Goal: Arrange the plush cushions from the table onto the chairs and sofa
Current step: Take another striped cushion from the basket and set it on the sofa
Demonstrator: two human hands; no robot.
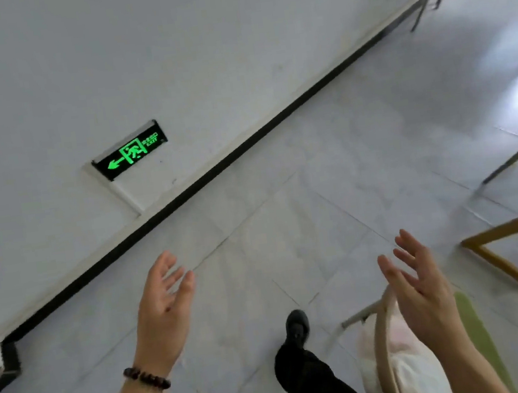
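Both hands are empty and well apart, the left hand [164, 309] and the right hand [423, 293] raised over the floor [286, 219] with fingers straight and palms turned toward each other. One white-and-pink plush cushion [400, 371] lies on the chair [382, 338] at the lower right, pressed against the inner edge of the curved back rail, its long axis apparently running along that rail. It is directly below the right hand, which is the nearer. No table is in view, so the next cushion likely lies elsewhere; open floor extends ahead toward the wall [105, 68], while a wooden frame [499, 251] limits room on the right.
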